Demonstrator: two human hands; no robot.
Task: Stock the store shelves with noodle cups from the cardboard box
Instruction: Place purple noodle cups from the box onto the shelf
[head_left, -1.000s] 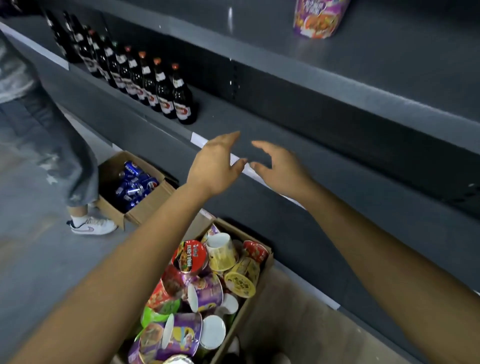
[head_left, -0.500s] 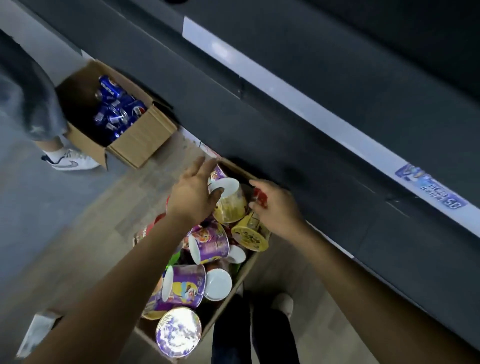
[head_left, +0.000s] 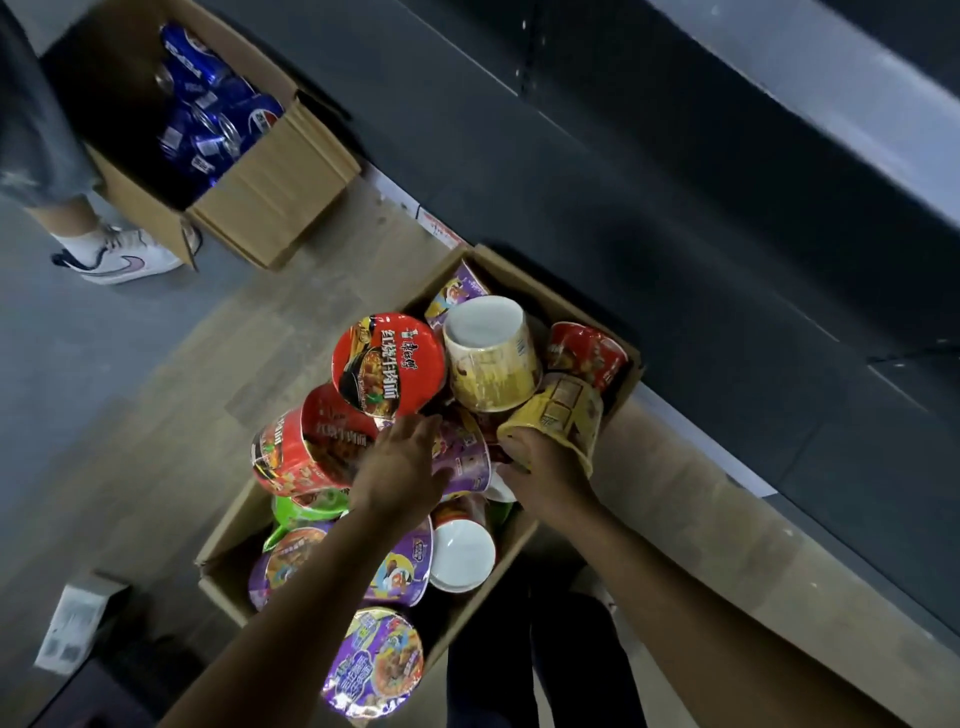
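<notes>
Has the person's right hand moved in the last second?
Yes. The right hand came down from above the cardboard box into it, onto the yellow noodle cup.

Open brown cardboard box on a wooden floor, heaped above its rim with tumbled foil-lidded noodle cups, so the only way in is from above. The left hand and right hand fill the middle gap. A dark grey metal shelf unit runs just beside the far side. Bare floor lies left; a second cardboard box of blue cans and a white shoe stand well apart
</notes>
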